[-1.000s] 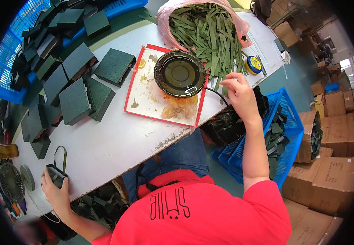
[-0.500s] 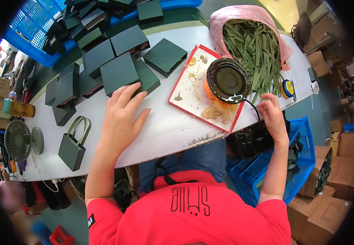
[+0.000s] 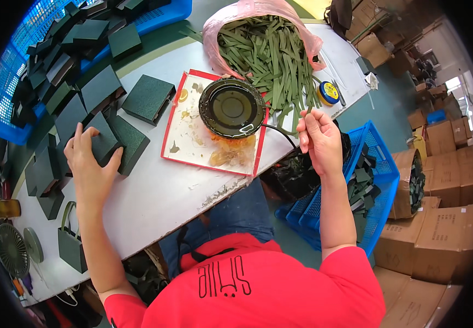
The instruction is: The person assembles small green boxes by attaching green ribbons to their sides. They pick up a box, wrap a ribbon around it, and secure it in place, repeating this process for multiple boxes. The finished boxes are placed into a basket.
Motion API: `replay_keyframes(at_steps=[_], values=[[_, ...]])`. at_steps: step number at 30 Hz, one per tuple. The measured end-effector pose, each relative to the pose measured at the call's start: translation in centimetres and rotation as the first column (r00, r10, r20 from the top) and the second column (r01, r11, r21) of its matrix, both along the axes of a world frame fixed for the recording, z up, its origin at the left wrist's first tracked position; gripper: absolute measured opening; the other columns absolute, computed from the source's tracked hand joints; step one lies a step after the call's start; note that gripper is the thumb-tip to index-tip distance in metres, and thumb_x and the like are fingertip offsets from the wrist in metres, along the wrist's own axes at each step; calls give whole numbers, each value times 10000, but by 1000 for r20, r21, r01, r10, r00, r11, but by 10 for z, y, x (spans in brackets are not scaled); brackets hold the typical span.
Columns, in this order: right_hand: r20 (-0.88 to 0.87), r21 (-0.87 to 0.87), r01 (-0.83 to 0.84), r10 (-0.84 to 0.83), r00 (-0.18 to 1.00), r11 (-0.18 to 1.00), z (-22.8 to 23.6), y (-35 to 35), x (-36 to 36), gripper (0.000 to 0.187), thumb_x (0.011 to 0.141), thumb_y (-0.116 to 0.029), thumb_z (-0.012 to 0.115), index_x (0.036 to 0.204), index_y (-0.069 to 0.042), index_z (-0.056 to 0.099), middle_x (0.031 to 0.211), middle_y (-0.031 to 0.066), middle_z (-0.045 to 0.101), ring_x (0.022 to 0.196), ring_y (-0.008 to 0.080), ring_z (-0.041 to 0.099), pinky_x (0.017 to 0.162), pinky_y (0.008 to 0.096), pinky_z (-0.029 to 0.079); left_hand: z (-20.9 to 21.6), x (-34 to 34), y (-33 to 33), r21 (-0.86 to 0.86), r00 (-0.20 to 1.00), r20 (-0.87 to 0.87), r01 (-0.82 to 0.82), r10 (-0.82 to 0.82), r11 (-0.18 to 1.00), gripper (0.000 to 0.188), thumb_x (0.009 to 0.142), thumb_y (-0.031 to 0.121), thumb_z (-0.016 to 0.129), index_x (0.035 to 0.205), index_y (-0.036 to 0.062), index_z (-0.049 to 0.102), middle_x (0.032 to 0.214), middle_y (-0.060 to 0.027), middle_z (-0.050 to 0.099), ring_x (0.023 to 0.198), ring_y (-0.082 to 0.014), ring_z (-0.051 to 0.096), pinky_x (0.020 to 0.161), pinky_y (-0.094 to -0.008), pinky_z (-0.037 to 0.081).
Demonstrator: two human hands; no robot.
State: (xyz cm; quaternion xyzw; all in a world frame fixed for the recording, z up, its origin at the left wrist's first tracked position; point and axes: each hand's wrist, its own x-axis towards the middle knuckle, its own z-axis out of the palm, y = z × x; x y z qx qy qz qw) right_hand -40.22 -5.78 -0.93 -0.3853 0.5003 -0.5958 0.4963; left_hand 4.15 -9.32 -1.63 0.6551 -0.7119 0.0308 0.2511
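My left hand [image 3: 90, 164] spans the near side of a dark green box [image 3: 104, 139], thumb at its right edge and fingers at its left. Against that box leans another dark green box [image 3: 131, 144]. At the right, my right hand [image 3: 323, 141] is pinched at the tip of a green ribbon strip, beside a heap of green ribbon strips [image 3: 272, 54] spilling from a pink plastic bag [image 3: 213, 41]. Between my hands a round black pot [image 3: 232, 106] of dark liquid, with a cord, stands on a red-rimmed white board [image 3: 173, 143] smeared with amber residue.
Several dark green boxes [image 3: 148, 99] crowd the table's left, with more in a blue crate [image 3: 7, 123] behind. A small handled box [image 3: 72, 250] and a fan [image 3: 11, 250] stand near left. A round yellow-and-blue tin [image 3: 329, 93] lies right; a blue crate [image 3: 381, 216] sits below.
The whole view has shifted, with the table sliding left. My left hand has closed around the box it was touching. My right hand has moved up to the ribbon ends and pinched.
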Motion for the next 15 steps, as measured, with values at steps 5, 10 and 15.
replay_keyframes(at_steps=[5,10,15], values=[[20,80,-47,45,999,996,16,21,14,243,1016,-177,620,1116,42,587,833,76,662,562,77,550,456,211,456,11,8,7,92,992,-112,-41,52,995,703,697,207,840,1300,50,514,1366,-164,507,1279,-343,465,1082,-443,378],[-96,204,-159,181,979,966,26,42,31,156,1005,-111,614,1054,35,636,769,61,645,491,58,498,409,195,358,25,-17,49,38,919,-323,251,-226,967,854,581,188,881,1341,56,514,1313,-172,515,1272,-369,484,1066,-442,406],[-88,283,-162,194,977,945,13,36,55,195,998,-168,636,1003,27,641,742,15,606,513,36,469,443,188,340,30,-48,87,309,900,-206,432,-384,847,890,517,215,923,1322,73,569,1360,-182,474,1266,-388,471,1058,-474,385]])
